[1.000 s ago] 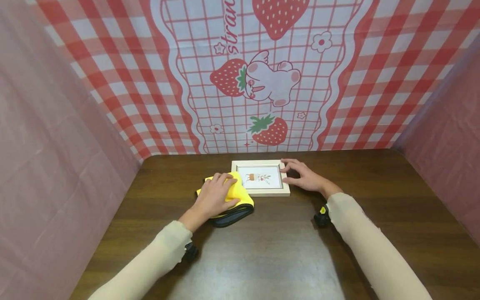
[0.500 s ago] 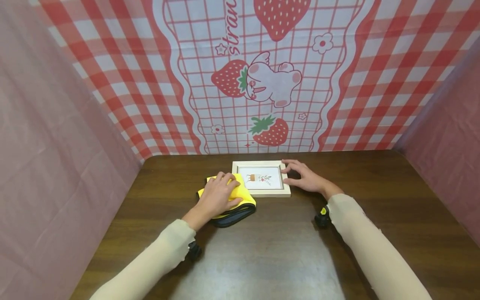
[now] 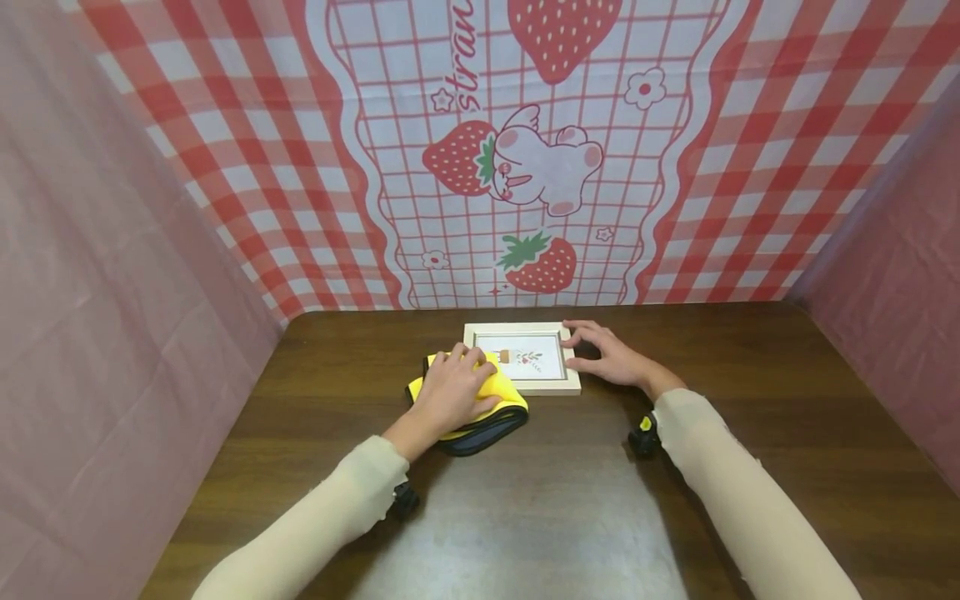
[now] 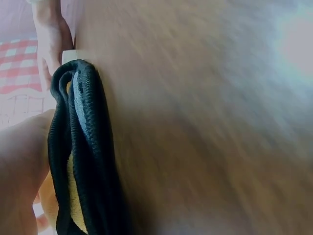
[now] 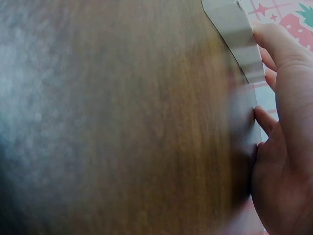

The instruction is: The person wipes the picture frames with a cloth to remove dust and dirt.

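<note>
A folded yellow cloth (image 3: 508,397) with black edging and a grey underside lies over the left part of a cream picture frame (image 3: 542,388). My left hand (image 3: 448,390) grips the cloth from above, fingers bent and thumb along its near side. The left wrist view shows the cloth's folded layers (image 4: 90,147) edge-on beside the hand. At the frame's right border, my right hand (image 3: 617,360) holds it with curved fingers near the far corner and thumb lower on the side. The frame lies flat; its picture shows a pot and flowers, partly covered by the cloth.
A dark wooden table (image 3: 540,500) carries everything. Behind its far edge hangs a red-and-white checked curtain (image 3: 285,167) with strawberries. Pink cloth walls (image 3: 135,292) stand on both sides.
My left hand and the cloth have slid to the right across the frame, covering more of the picture's left part. The right hand and the frame stay in place.
</note>
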Demonstrator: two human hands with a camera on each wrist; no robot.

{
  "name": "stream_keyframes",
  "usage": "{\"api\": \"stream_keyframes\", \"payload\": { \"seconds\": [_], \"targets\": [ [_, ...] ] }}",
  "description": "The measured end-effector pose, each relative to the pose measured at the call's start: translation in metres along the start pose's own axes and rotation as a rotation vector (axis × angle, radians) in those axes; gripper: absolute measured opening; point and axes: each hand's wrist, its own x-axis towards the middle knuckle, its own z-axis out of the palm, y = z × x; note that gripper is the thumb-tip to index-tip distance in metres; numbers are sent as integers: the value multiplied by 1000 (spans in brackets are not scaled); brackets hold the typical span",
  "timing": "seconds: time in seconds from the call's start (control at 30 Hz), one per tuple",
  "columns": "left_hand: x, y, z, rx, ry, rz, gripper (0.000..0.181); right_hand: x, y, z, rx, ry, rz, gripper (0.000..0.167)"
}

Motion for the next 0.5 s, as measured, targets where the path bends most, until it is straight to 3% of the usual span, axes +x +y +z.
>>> {"api": "stream_keyframes", "payload": {
  "seconds": [0.13,0.5],
  "targets": [
    [5,6,1,8,1,12,52,2,7,1,2,-9,34,29],
    [24,26,0,89,-18,52,56,0,-24,-4,-30,-51,105,25]
  ]
}}
